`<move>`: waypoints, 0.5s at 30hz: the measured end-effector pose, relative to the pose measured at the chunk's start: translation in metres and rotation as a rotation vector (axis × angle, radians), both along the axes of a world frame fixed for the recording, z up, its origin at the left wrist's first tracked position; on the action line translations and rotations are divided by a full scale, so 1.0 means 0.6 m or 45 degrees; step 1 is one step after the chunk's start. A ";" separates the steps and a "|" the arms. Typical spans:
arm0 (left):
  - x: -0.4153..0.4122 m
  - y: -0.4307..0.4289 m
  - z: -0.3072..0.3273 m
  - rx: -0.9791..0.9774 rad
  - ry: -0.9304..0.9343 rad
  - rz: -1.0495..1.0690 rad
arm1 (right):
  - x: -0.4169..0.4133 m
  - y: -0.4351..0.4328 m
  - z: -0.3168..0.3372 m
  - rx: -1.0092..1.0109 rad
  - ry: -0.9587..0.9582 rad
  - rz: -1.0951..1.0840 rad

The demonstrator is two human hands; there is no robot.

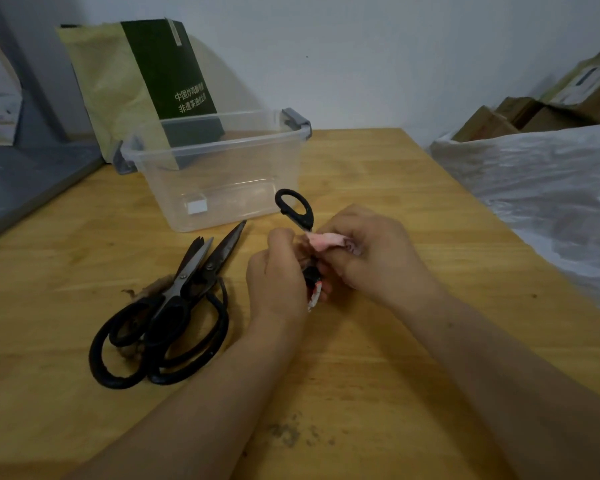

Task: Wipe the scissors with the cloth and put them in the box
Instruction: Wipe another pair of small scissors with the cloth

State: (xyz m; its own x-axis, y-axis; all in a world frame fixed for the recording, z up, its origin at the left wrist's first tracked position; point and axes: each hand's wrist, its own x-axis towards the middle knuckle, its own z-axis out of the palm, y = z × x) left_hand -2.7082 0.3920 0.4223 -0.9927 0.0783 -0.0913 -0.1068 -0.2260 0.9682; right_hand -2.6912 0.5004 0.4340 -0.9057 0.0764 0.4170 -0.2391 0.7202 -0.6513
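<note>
Scissors point(301, 220) with black handles, held above the wooden table point(378, 174) between both hands, a little right of the middle of the view, outside the box and in front of it. One handle loop free, standing up toward 11 o'clock from the hands; blades hidden under cloth and fingers. Pink cloth point(328, 240) wrapped round the middle part of the scissors, with another end, white and red, coming out below at 6 o'clock. Left hand point(279, 275) at 8 o'clock of the cloth, fingers curled round the lower black part of the scissors in a closed hold. Right hand point(374, 254) at 3 o'clock, fingers bent and pinching the cloth against the scissors.

Clear plastic box point(219, 144) with grey latches at 11 o'clock from the hands, open on top, standing on the table just behind the raised loop. Small white square point(196, 206) low at its front wall — inside or outside, not possible to tell.

Two more pairs lying at 9 o'clock from the hands: steel-bladed scissors point(182, 280) with black handles partly over large dark shears point(226, 243), tips toward 1 o'clock, near the box but apart from it. Brown tuft of fibre point(153, 288) under them. Dark smudges point(290, 434) on the wood at 6 o'clock, between the forearms. Behind the box, green and yellow bag point(167, 71) with Chinese print, standing at the wall. Crumpled plastic sheet point(534, 188) at 3 o'clock beside the table, cardboard cartons point(520, 116) behind it at 2 o'clock.
</note>
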 end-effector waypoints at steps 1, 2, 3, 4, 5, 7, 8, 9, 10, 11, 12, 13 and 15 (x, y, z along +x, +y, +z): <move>0.001 -0.001 -0.001 -0.006 -0.001 -0.003 | -0.004 -0.001 -0.003 0.100 0.020 -0.010; 0.001 -0.001 -0.002 -0.009 -0.004 -0.012 | -0.010 0.002 -0.004 0.167 0.041 -0.043; 0.000 -0.001 -0.002 -0.011 -0.012 -0.025 | -0.014 0.006 -0.005 0.208 0.046 -0.085; 0.000 -0.001 -0.001 -0.015 -0.024 -0.036 | -0.016 0.011 -0.005 0.249 0.035 -0.142; 0.000 0.001 0.000 -0.019 -0.031 -0.046 | -0.017 0.018 -0.005 0.272 0.035 -0.217; 0.001 0.003 0.002 -0.018 -0.020 -0.061 | -0.012 0.025 -0.004 0.199 0.133 -0.309; 0.001 0.003 0.002 -0.011 -0.007 -0.056 | -0.009 0.022 -0.002 0.145 0.207 -0.277; 0.001 0.002 0.002 -0.010 0.007 -0.043 | -0.006 0.017 0.000 0.120 0.235 -0.201; 0.000 0.001 0.000 -0.017 0.020 -0.027 | -0.005 0.010 0.000 0.131 0.212 -0.117; 0.000 0.000 -0.001 -0.027 0.025 -0.018 | -0.006 0.005 -0.002 0.170 0.165 -0.063; 0.001 0.000 -0.002 -0.033 0.022 -0.022 | -0.009 0.005 -0.004 0.227 0.120 -0.062; 0.002 0.000 -0.002 -0.037 0.018 -0.036 | -0.013 0.007 -0.005 0.285 0.090 -0.107; 0.003 0.001 -0.003 -0.049 0.020 -0.057 | -0.018 0.017 -0.003 0.348 0.066 -0.239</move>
State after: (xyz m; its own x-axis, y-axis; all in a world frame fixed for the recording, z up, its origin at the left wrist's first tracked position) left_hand -2.7063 0.3929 0.4205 -0.9897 0.1193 -0.0795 -0.1008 -0.1840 0.9778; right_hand -2.7017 0.5108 0.4324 -0.8637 0.1187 0.4899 -0.1136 0.9010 -0.4187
